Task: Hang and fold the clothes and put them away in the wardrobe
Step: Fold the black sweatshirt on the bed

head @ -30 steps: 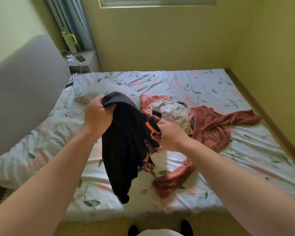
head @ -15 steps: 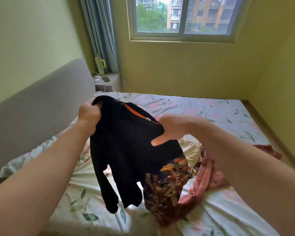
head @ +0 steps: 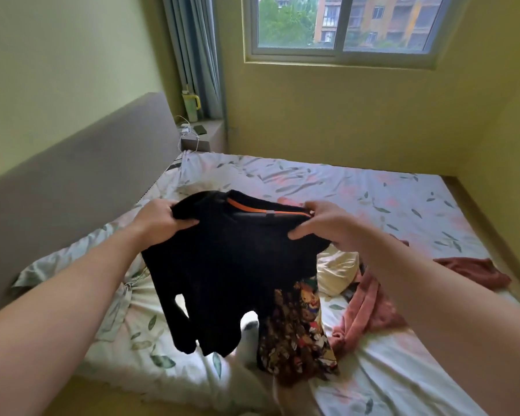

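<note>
I hold a black top (head: 228, 265) with an orange neck band up over the bed (head: 357, 187). My left hand (head: 162, 219) grips its left shoulder. At the right shoulder, my right hand (head: 321, 225) pinches the cloth next to the collar. Its sleeves and hem hang down freely. A dark flowered garment (head: 297, 331) dangles from under the top on the right. On the bed behind lie a cream garment (head: 336, 273) and a rust-pink garment (head: 373, 307). No wardrobe is in view.
A grey headboard (head: 72, 190) runs along the left. A bedside ledge (head: 204, 136) at the far left corner carries a green mug, a phone and a charger cable. Yellow walls close the far and right sides; a window and curtain stand above.
The black top has been lifted off the pile and spread wide. My right hand has shifted from the collar middle out to the right shoulder. My view has tilted upward.
</note>
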The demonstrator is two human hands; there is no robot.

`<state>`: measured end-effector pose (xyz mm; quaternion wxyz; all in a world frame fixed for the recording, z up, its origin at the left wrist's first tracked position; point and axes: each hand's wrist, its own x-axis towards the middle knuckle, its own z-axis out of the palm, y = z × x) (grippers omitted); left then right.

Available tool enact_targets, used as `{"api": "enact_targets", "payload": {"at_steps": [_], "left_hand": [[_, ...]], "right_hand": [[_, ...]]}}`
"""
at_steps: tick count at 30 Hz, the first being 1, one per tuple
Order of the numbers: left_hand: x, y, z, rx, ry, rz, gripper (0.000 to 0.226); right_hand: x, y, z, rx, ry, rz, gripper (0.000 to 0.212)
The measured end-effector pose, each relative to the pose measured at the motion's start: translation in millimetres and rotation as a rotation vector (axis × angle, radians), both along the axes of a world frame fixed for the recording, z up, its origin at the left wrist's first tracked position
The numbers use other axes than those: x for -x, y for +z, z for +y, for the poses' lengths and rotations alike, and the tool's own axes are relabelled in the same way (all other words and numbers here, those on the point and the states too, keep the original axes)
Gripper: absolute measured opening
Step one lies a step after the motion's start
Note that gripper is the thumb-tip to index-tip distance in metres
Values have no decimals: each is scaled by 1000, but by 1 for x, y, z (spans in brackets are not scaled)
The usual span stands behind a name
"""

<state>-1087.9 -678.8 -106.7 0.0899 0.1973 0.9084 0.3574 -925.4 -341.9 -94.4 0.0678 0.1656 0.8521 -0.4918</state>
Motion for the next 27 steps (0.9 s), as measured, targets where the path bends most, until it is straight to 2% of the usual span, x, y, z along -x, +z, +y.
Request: {"api": "enact_targets", "payload": {"at_steps": [3, 6, 10, 13, 16, 19, 21, 24, 27], "left_hand": [[4, -9, -2, -85, 153, -21, 28], [1, -16, -4, -205, 118, -90, 18], [2, -15, -13, -180, 118, 19, 21], [7, -12, -18, -196, 159, 103, 29], [11, -2, -16, -163, 226, 239, 20], [9, 9, -10, -124, 286, 449, 25], [12, 15, -9, -133, 321, 486, 18], [20, 16, -17, -249, 311, 262, 17], [20, 7, -28, -401, 239, -5, 10]], "right_hand": [[-10, -1, 3, -212, 224, -170, 56], [-17, -9, 4, -453, 367, -397, 53], [-17, -28, 9, -566, 221, -461, 44], [-14, -31, 12, -576, -37, -278, 35], [-8, -27, 11, -477, -328, 130, 27], [-3, -14, 4, -401, -437, 438, 27], [-7, -9, 1, -454, -411, 542, 33], [-19, -10, 3, -767, -261, 553, 46], [-22, -19, 4, -1036, -187, 448, 31]]}}
